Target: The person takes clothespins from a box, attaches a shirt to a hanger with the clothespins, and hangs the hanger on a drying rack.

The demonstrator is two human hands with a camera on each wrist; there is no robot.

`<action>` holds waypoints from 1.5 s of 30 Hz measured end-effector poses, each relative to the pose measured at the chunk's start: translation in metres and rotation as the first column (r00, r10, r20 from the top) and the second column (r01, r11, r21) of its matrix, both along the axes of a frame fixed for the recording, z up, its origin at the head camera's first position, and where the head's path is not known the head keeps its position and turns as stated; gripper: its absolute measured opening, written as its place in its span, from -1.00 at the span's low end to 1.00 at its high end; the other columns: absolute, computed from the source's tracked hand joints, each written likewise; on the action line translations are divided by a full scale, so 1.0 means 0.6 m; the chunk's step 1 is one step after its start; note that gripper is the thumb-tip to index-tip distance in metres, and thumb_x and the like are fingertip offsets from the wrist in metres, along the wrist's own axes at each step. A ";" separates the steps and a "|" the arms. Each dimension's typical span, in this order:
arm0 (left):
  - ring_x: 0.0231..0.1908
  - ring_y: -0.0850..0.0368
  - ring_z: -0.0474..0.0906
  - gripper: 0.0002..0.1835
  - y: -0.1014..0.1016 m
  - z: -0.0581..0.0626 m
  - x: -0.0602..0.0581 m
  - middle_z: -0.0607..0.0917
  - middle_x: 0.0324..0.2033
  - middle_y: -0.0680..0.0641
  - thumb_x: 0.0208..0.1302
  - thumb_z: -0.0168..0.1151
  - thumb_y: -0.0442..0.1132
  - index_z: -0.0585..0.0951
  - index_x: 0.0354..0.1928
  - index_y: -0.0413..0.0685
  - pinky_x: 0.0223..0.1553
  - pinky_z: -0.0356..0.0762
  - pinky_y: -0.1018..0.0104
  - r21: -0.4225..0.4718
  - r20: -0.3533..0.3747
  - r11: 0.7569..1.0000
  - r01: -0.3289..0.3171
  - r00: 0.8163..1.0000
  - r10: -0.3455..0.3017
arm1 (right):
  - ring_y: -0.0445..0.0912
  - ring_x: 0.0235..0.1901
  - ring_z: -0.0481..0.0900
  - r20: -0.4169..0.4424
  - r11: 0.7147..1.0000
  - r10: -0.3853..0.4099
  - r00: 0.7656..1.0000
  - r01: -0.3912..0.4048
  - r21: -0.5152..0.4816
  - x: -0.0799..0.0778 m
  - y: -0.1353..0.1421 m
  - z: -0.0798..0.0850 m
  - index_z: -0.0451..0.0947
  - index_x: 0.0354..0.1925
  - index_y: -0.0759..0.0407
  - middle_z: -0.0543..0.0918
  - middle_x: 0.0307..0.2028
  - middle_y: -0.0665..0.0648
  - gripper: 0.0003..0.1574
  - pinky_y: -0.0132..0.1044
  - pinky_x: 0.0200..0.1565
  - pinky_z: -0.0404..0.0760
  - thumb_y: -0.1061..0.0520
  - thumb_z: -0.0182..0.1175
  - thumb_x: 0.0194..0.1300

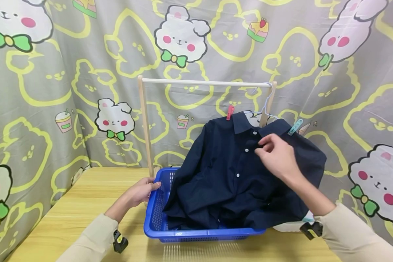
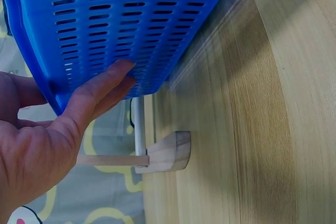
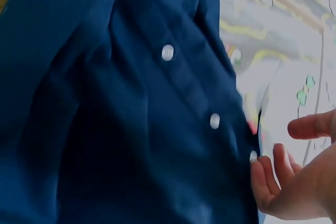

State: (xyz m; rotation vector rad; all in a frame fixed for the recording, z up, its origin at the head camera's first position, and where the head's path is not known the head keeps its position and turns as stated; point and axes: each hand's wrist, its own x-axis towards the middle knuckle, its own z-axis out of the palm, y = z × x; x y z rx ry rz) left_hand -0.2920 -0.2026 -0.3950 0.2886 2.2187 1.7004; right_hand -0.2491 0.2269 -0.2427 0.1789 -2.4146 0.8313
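Observation:
A dark navy button-up shirt [image 1: 216,171] hangs on a thin light-blue hanger [image 1: 266,103], its lower part bunched in a blue plastic basket [image 1: 152,214]. My left hand [image 1: 144,191] grips the basket's left rim, thumb on top and fingers against the slotted outer wall, as the left wrist view shows. Just in front of the shirt's collar is my right hand [image 1: 278,154], fingers loosely bent and thumb apart, with nothing held. In the right wrist view its fingertips are close to a white button [image 3: 253,157]; whether they touch the cloth I cannot tell.
A red clothespin [image 1: 230,112] and a teal clothespin [image 1: 296,127] clip the shirt's shoulders. The hanger hooks onto the right end of a wooden rack's white bar [image 1: 196,83]. A patterned curtain [image 1: 124,47] stands behind the wooden table [image 1: 95,185]. Something white lies partly hidden right of the basket.

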 end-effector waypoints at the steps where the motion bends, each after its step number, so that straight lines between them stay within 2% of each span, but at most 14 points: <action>1: -0.17 -0.03 0.72 -0.51 0.000 0.000 0.000 0.63 -0.04 -0.41 0.61 -0.10 -0.21 0.28 0.31 -0.54 -0.12 0.74 0.00 0.000 0.001 1.000 -0.001 1.000 0.001 | 0.01 -0.31 0.61 0.009 1.000 0.022 1.000 -0.022 0.013 -0.001 -0.011 -0.004 0.59 -0.08 0.16 0.71 -0.37 0.13 -0.75 -0.18 -0.20 0.46 0.10 0.28 0.29; 8: -0.12 -0.08 0.72 -0.50 0.004 0.000 0.001 0.61 0.02 -0.43 0.61 -0.10 -0.21 0.28 0.32 -0.53 -0.10 0.73 -0.02 -0.009 0.008 1.000 -0.014 1.000 0.014 | 0.01 -0.20 0.61 0.123 0.985 0.143 0.982 -0.153 0.084 -0.012 -0.081 -0.039 0.55 0.12 0.18 0.67 -0.24 0.13 -0.54 -0.06 -0.10 0.54 0.07 0.27 0.29; 12: -0.10 -0.10 0.72 -0.49 0.005 0.001 0.002 0.59 0.06 -0.45 0.61 -0.09 -0.20 0.26 0.34 -0.54 -0.10 0.73 -0.03 -0.015 0.008 1.000 -0.017 1.000 0.017 | 0.07 -0.10 0.60 0.188 0.968 0.199 0.962 -0.222 0.115 -0.018 -0.114 -0.060 0.49 0.24 0.20 0.67 -0.08 0.20 -0.41 0.02 -0.03 0.56 0.02 0.26 0.30; 16: -0.11 -0.10 0.72 -0.47 0.004 0.001 0.001 0.60 0.06 -0.45 0.60 -0.08 -0.20 0.25 0.35 -0.54 -0.11 0.74 -0.02 -0.012 0.009 1.000 -0.012 1.000 0.012 | 0.14 0.03 0.60 0.243 0.951 0.247 0.938 -0.283 0.124 -0.022 -0.144 -0.076 0.44 0.31 0.20 0.65 0.06 0.27 -0.36 0.09 0.08 0.55 0.02 0.23 0.33; 22: -0.12 -0.10 0.73 -0.45 0.002 0.000 0.001 0.60 0.06 -0.46 0.61 -0.09 -0.18 0.22 0.37 -0.53 -0.12 0.74 0.01 -0.005 0.008 1.000 0.011 1.000 -0.011 | 0.14 0.19 0.55 0.294 0.924 0.311 0.904 -0.360 0.128 -0.022 -0.195 -0.085 0.38 0.36 0.19 0.59 0.19 0.28 -0.32 0.09 0.22 0.50 0.03 0.21 0.34; 28: -0.09 -0.14 0.72 -0.43 0.001 0.000 0.002 0.59 0.09 -0.47 0.60 -0.07 -0.17 0.20 0.39 -0.52 -0.11 0.74 -0.01 -0.016 0.015 1.000 0.003 1.000 -0.003 | 0.15 0.32 0.45 0.340 0.888 0.342 0.876 -0.420 0.188 -0.020 -0.247 -0.092 0.33 0.43 0.13 0.52 0.32 0.22 -0.30 0.09 0.28 0.46 0.00 0.18 0.39; 31: -0.09 -0.12 0.73 -0.43 0.001 0.001 0.002 0.59 0.10 -0.47 0.60 -0.07 -0.17 0.20 0.39 -0.52 -0.11 0.74 -0.01 -0.022 0.015 1.000 0.000 1.000 0.001 | 0.16 0.37 0.40 0.345 0.871 0.339 0.875 -0.431 0.235 -0.024 -0.272 -0.096 0.31 0.44 0.09 0.48 0.37 0.19 -0.30 0.09 0.31 0.44 0.00 0.17 0.41; 35: -0.12 -0.07 0.74 -0.43 -0.001 0.000 0.000 0.60 0.08 -0.46 0.61 -0.08 -0.17 0.18 0.39 -0.53 -0.11 0.74 0.01 -0.018 0.018 1.000 0.005 1.000 -0.005 | 0.15 0.39 0.38 0.333 0.850 0.313 0.889 -0.419 0.319 -0.032 -0.303 -0.098 0.32 0.45 0.07 0.46 0.38 0.18 -0.30 0.07 0.36 0.40 0.00 0.15 0.40; 41: -0.11 -0.08 0.74 -0.43 -0.003 0.000 -0.002 0.59 0.09 -0.48 0.61 -0.09 -0.16 0.16 0.39 -0.53 -0.09 0.73 -0.01 0.000 0.034 1.000 0.022 0.999 -0.022 | 0.16 0.27 0.47 0.326 0.796 0.239 0.914 -0.377 0.474 -0.041 -0.340 -0.107 0.36 0.44 -0.03 0.50 0.35 0.12 -0.32 0.06 0.34 0.36 -0.06 0.10 0.40; 45: -0.10 -0.10 0.73 -0.45 -0.006 0.001 -0.004 0.61 0.06 -0.47 0.61 -0.09 -0.16 0.19 0.36 -0.52 -0.09 0.73 0.00 0.013 0.033 0.999 0.035 0.999 -0.035 | 0.19 0.27 0.44 0.380 0.772 0.175 0.908 -0.366 0.520 -0.042 -0.368 -0.116 0.37 0.44 -0.10 0.48 0.37 0.13 -0.32 0.11 0.35 0.30 -0.06 0.09 0.39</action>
